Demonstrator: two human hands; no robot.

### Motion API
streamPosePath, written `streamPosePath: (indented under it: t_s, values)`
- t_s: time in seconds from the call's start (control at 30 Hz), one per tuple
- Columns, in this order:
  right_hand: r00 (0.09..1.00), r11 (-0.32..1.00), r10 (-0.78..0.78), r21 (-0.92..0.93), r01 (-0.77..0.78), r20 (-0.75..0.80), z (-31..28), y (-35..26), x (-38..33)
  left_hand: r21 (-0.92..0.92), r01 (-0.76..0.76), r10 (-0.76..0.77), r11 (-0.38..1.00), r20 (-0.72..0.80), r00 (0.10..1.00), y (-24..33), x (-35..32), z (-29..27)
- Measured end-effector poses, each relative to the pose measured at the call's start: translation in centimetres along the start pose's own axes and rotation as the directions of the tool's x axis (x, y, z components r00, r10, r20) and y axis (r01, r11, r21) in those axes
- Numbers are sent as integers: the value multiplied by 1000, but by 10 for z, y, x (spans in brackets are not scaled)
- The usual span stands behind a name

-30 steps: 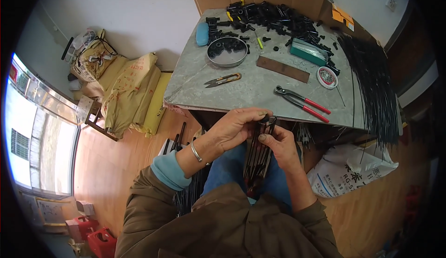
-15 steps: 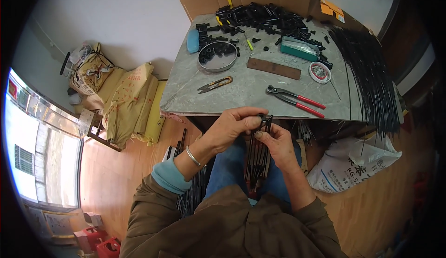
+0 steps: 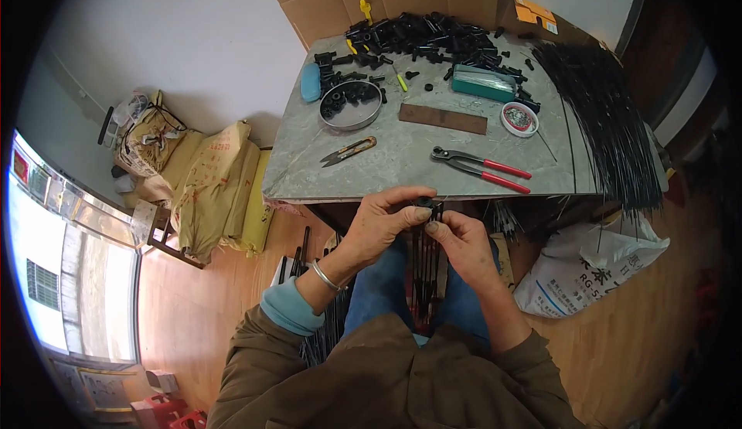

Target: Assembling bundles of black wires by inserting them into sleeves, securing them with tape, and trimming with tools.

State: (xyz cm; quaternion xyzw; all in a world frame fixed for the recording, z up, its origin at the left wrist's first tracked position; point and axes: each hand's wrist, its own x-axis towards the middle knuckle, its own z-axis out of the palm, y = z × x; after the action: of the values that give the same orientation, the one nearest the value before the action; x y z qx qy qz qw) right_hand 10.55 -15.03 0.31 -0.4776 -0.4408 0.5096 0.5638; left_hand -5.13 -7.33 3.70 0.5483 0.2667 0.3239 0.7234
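With forearms (image 3: pixel 504 313) slanting inward, both hands (image 3: pixel 376 226) nearly meet, pinching slim black rods (image 3: pixel 423 274) near their tops.

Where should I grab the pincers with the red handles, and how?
Probably best around both red handles, coming from the right, near side. The pincers lie on the table with their metal head to the left; the handle ends point right, toward the near edge, only slightly apart, so one hand could likely close around both.
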Motion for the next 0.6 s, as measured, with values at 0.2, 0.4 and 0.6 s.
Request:
streamPosePath:
  t_s: [0.2,0.4,0.6]
  values:
    - [999,997,38,63,-37,-22,-4,2,-3,-66,33,-29,997,67,997,-6,-1,1]
    - [973,955,189,206,-213,129,-19,0,-3,-89,3,15,996,209,978,-13,-2,2]
    - [966,956,181,199,-217,186,-31,9,-7,-19,-45,49,999,242,969,-10,-3,18]
